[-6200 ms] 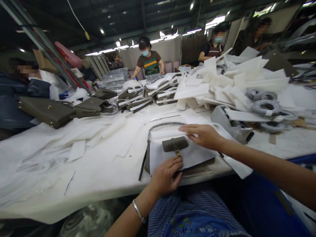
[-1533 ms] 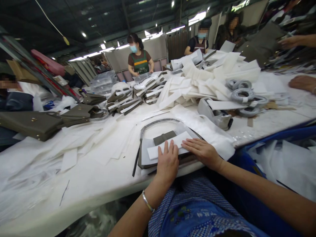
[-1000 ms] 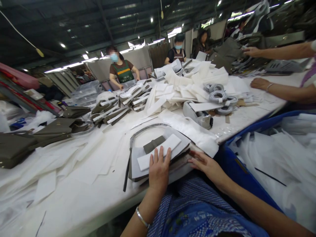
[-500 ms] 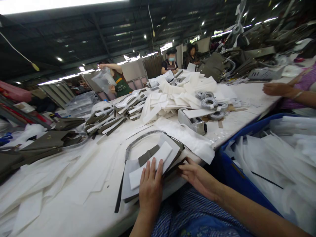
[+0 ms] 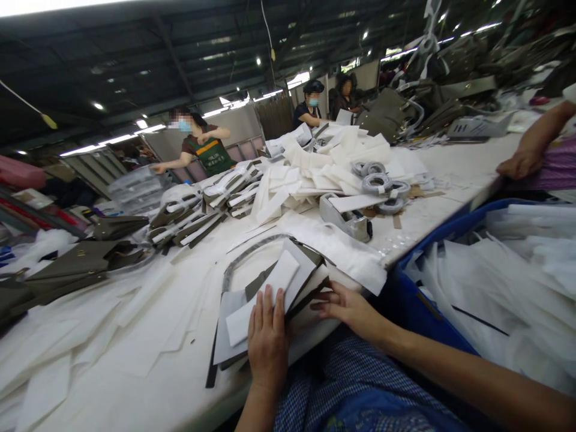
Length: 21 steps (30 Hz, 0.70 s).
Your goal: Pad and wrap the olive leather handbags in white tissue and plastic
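A dark olive handbag (image 5: 257, 283) lies on its side in front of me, its wrapped handle (image 5: 234, 264) arching onto the table. Pale sheets and a white foam strip (image 5: 282, 277) lie over its upper face. My left hand (image 5: 269, 339) rests flat on the strip and the bag, fingers stretched out. At the bag's right edge, where its layers part, my right hand (image 5: 344, 307) has its fingers curled against a dark panel edge; part of the fingertips is hard to make out.
A tape dispenser (image 5: 345, 217), tape rolls (image 5: 377, 182) and heaped white foam pieces (image 5: 310, 180) lie beyond the bag. Wrapped bags (image 5: 189, 219) sit back left, loose white sheets (image 5: 103, 324) left. A blue bin (image 5: 407, 300) stands right. Co-workers are across the table and at right.
The handbag's right side has been parted a little more, and the foam strip has tilted. My right hand has shifted slightly left. A co-worker at back left has lowered a clear plastic bag.
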Available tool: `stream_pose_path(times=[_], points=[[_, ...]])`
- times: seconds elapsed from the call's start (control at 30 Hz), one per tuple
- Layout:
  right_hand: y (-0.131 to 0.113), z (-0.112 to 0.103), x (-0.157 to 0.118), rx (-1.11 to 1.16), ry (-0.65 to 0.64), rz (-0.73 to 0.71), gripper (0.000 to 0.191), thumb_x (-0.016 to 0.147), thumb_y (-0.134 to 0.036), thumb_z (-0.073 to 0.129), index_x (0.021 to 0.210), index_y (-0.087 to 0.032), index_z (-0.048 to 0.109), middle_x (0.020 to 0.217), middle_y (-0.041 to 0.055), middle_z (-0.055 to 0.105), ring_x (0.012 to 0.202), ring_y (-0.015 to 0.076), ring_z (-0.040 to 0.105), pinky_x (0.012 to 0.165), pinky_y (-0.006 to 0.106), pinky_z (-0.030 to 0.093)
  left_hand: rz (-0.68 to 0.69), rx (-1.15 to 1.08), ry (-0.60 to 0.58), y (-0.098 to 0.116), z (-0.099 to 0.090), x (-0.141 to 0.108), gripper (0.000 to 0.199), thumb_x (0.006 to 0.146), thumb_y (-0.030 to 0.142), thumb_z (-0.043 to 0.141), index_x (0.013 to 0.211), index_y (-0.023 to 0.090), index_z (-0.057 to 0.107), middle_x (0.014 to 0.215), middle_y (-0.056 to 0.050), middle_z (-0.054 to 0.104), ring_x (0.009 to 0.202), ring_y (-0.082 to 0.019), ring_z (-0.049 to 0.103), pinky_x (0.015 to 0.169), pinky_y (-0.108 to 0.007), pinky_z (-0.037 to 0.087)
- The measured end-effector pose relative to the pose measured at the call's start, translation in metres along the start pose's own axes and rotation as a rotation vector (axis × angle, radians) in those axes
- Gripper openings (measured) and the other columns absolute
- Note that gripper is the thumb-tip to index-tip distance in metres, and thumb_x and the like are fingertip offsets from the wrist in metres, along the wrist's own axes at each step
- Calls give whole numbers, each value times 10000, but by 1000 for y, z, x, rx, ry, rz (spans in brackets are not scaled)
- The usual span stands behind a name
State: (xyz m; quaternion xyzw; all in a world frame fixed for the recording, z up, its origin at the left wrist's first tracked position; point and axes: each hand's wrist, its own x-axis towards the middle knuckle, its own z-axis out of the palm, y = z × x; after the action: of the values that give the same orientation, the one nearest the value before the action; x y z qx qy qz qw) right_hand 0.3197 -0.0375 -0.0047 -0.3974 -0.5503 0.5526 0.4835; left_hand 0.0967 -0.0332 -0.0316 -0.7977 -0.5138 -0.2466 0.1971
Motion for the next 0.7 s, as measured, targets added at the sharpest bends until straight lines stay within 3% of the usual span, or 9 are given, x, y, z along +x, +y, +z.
stream_pose_path(times=[0.07, 0.17, 0.27, 0.33, 0.47, 0.7], points=[[6, -31, 8, -421, -31, -177, 370, 891, -132, 484, 1208, -247, 636, 1137, 74, 731, 1009, 220, 710, 913, 417, 580, -24, -17, 7, -6, -5, 3, 783, 933, 140, 523, 1586, 234, 101, 1562, -140, 383, 1428, -327, 381, 1092, -498, 451], [10, -79, 29, -1014, 31, -462, 355, 914, -143, 534, 1228, -251, 661, 1277, 96, 675, 1183, 262, 631, 1016, 470, 512, -71, -47, 41, -14, -14, 8, 792, 923, 142, 528, 1585, 236, 104, 1546, -135, 412, 1398, -326, 429, 1071, -498, 474], [15, -114, 54, -1312, 25, -542, 411, 839, -139, 672, 1240, -230, 664, 1370, 120, 613, 1318, 331, 520, 1049, 560, 452, -101, -63, 54, -20, -18, 11, 782, 923, 155, 525, 1583, 234, 113, 1548, -136, 407, 1386, -319, 447, 1062, -488, 486], [21, -126, 68, -1352, -10, -529, 314, 823, -156, 702, 1125, -238, 724, 1286, 97, 674, 1290, 330, 549, 1031, 555, 457, -112, -62, 46, -23, -19, 11, 772, 924, 151, 522, 1581, 232, 124, 1549, -132, 406, 1393, -313, 437, 1071, -488, 478], [29, -134, 85, -1267, -45, -513, 116, 872, -231, 668, 903, -257, 777, 1039, 35, 773, 1082, 251, 687, 961, 418, 507, -126, -55, 21, -25, -18, 9, 769, 922, 148, 533, 1577, 238, 142, 1551, -121, 405, 1405, -306, 421, 1088, -486, 460], [14, -119, 92, -1198, 19, -490, 186, 937, -325, 593, 937, -279, 773, 1081, 28, 764, 1051, 246, 703, 960, 438, 508, -129, -71, 15, -26, -16, 9, 789, 913, 132, 536, 1579, 245, 127, 1558, -115, 396, 1416, -303, 405, 1089, -482, 460]])
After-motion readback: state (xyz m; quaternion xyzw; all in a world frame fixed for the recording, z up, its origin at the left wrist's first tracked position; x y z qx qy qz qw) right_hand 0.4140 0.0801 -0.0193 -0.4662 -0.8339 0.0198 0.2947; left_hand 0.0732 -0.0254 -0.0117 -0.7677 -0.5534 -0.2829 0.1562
